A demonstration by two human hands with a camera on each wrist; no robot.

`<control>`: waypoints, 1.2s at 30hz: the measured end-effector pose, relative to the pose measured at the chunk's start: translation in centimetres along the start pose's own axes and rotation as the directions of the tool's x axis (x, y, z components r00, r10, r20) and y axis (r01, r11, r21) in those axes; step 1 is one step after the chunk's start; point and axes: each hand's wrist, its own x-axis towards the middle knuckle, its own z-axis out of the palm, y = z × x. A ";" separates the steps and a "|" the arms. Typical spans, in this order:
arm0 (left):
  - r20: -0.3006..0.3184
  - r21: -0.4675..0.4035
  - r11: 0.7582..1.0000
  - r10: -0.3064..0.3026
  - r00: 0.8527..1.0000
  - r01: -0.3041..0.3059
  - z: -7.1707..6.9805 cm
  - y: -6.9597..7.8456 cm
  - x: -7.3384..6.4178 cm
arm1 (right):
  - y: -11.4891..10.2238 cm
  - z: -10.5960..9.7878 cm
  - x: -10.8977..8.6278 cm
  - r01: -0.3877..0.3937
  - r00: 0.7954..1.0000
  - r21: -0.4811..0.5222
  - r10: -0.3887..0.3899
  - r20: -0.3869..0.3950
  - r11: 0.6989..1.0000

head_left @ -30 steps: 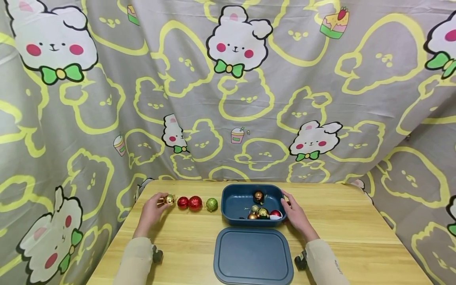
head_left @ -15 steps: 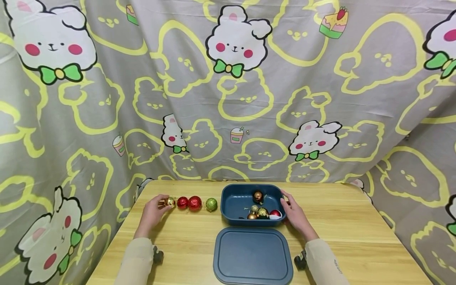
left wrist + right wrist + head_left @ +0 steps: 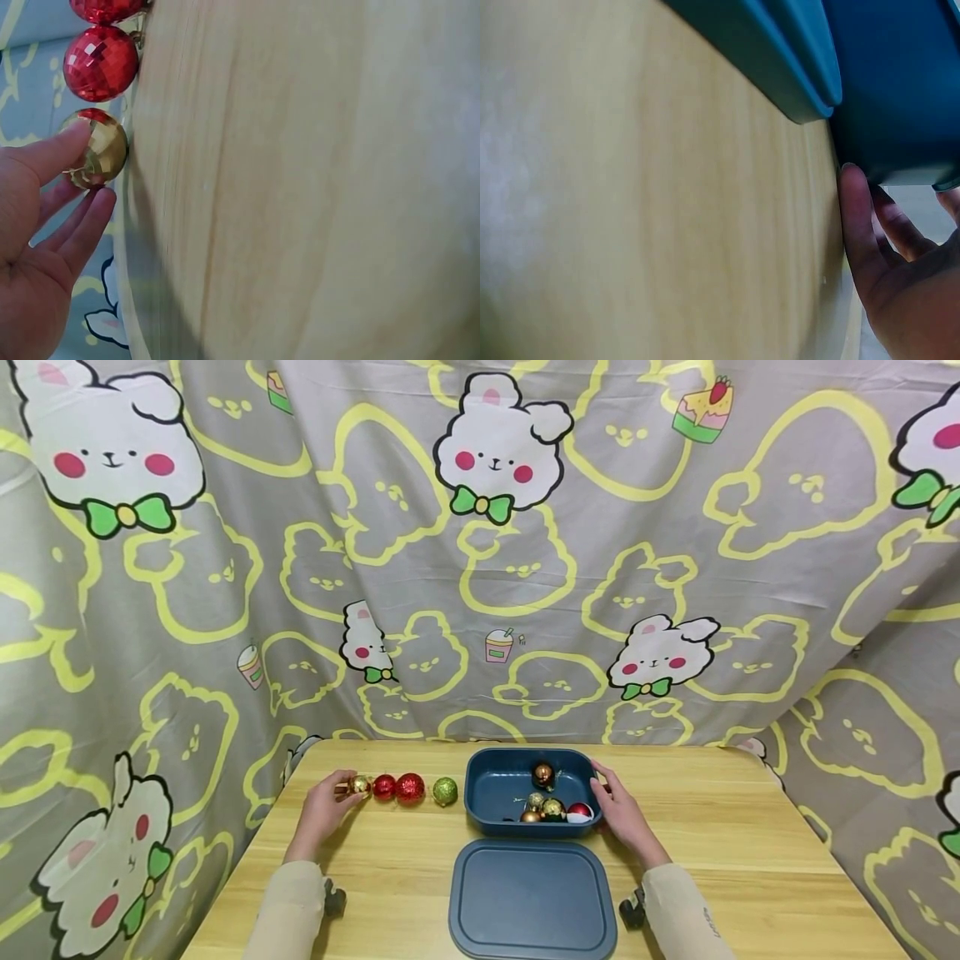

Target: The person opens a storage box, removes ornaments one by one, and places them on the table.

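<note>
A wooden table [image 3: 750,852] is seen in front of a grey cloth backdrop [image 3: 480,552] printed with rabbits and yellow outlines. A blue tub [image 3: 495,789] is set near the middle of the table, and several baubles are held in it: a brown one [image 3: 543,773] at the far side and a cluster at the near right corner. Its flat blue lid [image 3: 532,897] is laid just in front of it, on the near side. To the left of the tub a row is formed on the table by a green glitter bauble [image 3: 445,791], a large red glitter bauble [image 3: 410,788], a smaller red bauble [image 3: 384,787] and, at the left end, a gold bauble [image 3: 360,785]. The gold bauble is pinched lightly between the thumb and fingers of the left hand [image 3: 321,810], with the fingers only slightly bent. The right end wall of the tub is touched by the right hand [image 3: 624,817], whose fingers [image 3: 859,225] are nearly straight against the wall.
</note>
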 end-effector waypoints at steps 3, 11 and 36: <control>0.008 0.007 1.000 -0.012 1.000 0.012 0.0 0.0 -0.1 | 0.0 0.0 0.0 0.000 1.000 0.001 0.000 0.005 1.000; 0.021 0.015 1.000 -0.021 1.000 0.021 -0.2 -0.4 0.0 | 0.0 -0.1 0.0 0.005 1.000 0.004 -0.005 0.008 1.000; 0.026 0.017 0.999 -0.030 0.999 0.030 -0.9 0.1 0.1 | -0.2 -0.1 -0.1 0.001 1.000 -0.003 -0.001 0.013 1.000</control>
